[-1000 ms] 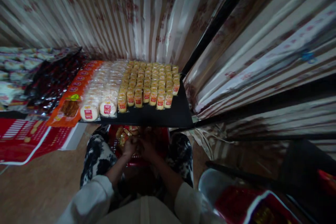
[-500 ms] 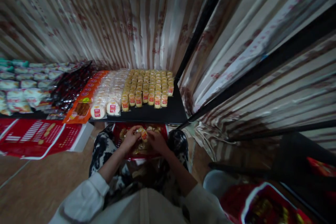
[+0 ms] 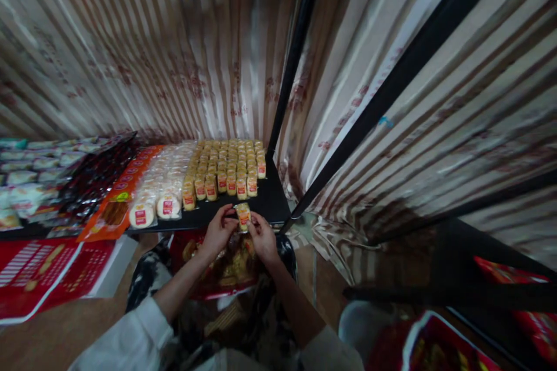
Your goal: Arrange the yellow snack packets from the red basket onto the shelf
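A small wrapped snack packet (image 3: 242, 215), yellow with a red label, is held upright at the front edge of the black shelf (image 3: 272, 208). My left hand (image 3: 219, 233) pinches its left side, and my right hand (image 3: 263, 239) grips its right side with the thumb in front. Below my hands, between my knees, a red bag (image 3: 178, 252) holds loose gold-wrapped packets (image 3: 237, 264). Just beyond my fingers stand rows of matching yellow packets (image 3: 221, 179) with red labels, set close together on the shelf.
Round white packets (image 3: 169, 206), an orange packet (image 3: 124, 185), dark shiny packets (image 3: 98, 177) and white packs (image 3: 30, 197) line the shelf leftward. A red box (image 3: 47, 272) stands below. Black poles (image 3: 300, 52) cross a striped curtain (image 3: 209, 40). A red bag (image 3: 391, 348) sits lower right.
Both hands have risen from over the red bag toward the shelf edge, carrying the packet and turning it upright. The view has shifted, so the shelf appears lower and further left.
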Demonstrator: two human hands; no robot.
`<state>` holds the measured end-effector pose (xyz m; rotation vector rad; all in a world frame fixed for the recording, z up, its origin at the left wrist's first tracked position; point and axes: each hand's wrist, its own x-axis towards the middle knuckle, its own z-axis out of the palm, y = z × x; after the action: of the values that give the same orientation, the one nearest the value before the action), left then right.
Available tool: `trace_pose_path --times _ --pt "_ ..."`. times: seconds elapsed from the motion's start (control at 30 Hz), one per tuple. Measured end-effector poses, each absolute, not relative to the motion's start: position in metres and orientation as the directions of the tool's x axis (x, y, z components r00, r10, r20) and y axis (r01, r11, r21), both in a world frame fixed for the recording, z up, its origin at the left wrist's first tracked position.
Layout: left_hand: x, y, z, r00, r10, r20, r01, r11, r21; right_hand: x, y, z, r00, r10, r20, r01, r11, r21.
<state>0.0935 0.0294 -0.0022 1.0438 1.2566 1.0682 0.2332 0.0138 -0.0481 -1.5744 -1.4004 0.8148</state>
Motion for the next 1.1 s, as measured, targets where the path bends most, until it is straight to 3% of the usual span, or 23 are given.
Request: trace_pose_path --times 0.17,0.33,0.5,0.73,1.1 --pt "0.131 0.051 0.006 0.113 0.988 -0.107 -0.088 0.117 0.989 0.253 0.047 -0.046 0.304 0.940 0.154 0.403 0.019 -0.915" --pt "0.165 0.072 0.006 0.131 0.991 -0.033 0.044 0.028 0.999 0.273 0.088 -0.044 0.385 0.910 0.155 0.424 -0.026 -0.905" --pt "0.191 0.092 0.004 0.133 0.986 -0.102 0.139 0.084 0.987 0.285 0.125 -0.048 0.424 0.898 0.115 0.406 -0.074 -0.911" --pt "0.205 0.106 -0.007 0.166 0.976 -0.143 0.099 0.128 0.987 0.293 0.156 -0.053 0.460 0.870 0.178 0.409 -0.030 -0.912" --pt "0.205 0.117 -0.026 0.146 0.961 -0.236 0.099 0.224 0.970 0.289 0.166 -0.056 0.439 0.883 0.168 0.526 -0.101 -0.845"
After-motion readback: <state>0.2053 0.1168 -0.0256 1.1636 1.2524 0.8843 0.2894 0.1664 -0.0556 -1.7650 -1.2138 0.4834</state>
